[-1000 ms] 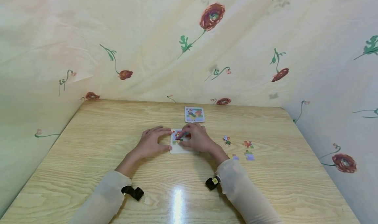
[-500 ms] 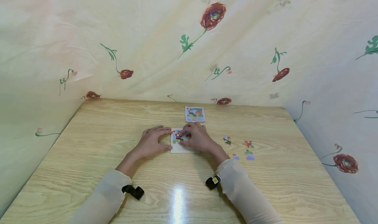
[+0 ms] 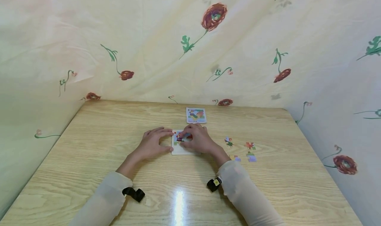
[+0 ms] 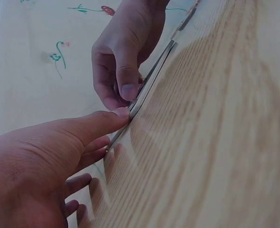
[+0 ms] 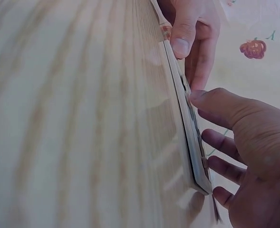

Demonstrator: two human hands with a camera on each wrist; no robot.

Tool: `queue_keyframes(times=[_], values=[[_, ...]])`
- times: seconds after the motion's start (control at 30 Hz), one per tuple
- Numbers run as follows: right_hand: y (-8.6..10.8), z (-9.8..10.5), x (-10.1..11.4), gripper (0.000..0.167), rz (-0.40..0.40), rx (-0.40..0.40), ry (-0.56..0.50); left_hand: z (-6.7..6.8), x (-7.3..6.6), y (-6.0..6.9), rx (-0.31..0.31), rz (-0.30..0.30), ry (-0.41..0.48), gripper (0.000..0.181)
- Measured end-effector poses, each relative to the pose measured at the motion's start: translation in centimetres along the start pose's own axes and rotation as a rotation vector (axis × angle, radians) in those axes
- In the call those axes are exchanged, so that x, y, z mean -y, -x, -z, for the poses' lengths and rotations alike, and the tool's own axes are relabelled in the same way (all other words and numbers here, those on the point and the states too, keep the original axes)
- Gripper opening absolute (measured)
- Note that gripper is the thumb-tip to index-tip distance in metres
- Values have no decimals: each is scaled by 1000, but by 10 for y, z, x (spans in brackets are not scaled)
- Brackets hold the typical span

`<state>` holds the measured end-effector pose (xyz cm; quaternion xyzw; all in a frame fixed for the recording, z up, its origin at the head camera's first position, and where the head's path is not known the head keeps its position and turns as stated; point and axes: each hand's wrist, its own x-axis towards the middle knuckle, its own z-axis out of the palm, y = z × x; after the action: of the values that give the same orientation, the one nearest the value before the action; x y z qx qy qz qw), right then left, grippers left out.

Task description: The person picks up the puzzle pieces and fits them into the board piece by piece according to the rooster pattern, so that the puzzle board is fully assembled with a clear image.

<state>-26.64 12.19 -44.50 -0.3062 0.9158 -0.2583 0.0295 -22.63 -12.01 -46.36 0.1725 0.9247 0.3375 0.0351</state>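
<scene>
In the head view, a small white puzzle board [image 3: 179, 151] lies on the wooden table with a few coloured pieces in its upper left part. My left hand [image 3: 151, 143] holds its left edge, thumb at the near corner and fingertips at the far one. Over the board, my right hand [image 3: 198, 138] pinches at a puzzle piece [image 3: 179, 138] with thumb and index finger; the palm and fingers hide the board's right part. In the right wrist view, the right thumb [image 5: 199, 96] touches the top of the pieces along the board.
Several loose puzzle pieces [image 3: 251, 157] lie right of the board. Behind it is a square picture card [image 3: 196, 115] showing a bird-like figure. A flowered cloth [image 3: 148, 54] hangs around the back and sides of the table [image 3: 104, 136].
Both hands stay in place at the board. The right thumb and index finger shift only very slightly over the pieces.
</scene>
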Motion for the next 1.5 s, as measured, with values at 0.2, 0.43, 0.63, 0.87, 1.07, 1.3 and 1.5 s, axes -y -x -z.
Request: queue_keyframes(times=[0.2, 0.43, 0.63, 0.87, 1.07, 1.3, 1.5], values=[[-2, -2, -1, 19, 36, -3, -1, -2, 2, 0, 0, -6, -2, 63], [-4, -3, -3, 14, 84, 1, -15, 0, 0, 1, -2, -3, 5, 63], [-4, 0, -2, 13, 98, 28, 10, 0, 0, 1, -1, -3, 10, 63], [-4, 1, -1, 12, 93, 49, 23, 1, 0, 2, 1, -7, 14, 63], [-4, 1, -1, 12, 88, 53, 18, 2, 0, 2, 1, -7, 19, 63], [-3, -1, -2, 12, 89, 43, 14, 1, 1, 3, 9, -1, 18, 63], [-1, -2, -2, 12, 93, 30, 13, -1, 2, 2, 9, -7, 20, 62]])
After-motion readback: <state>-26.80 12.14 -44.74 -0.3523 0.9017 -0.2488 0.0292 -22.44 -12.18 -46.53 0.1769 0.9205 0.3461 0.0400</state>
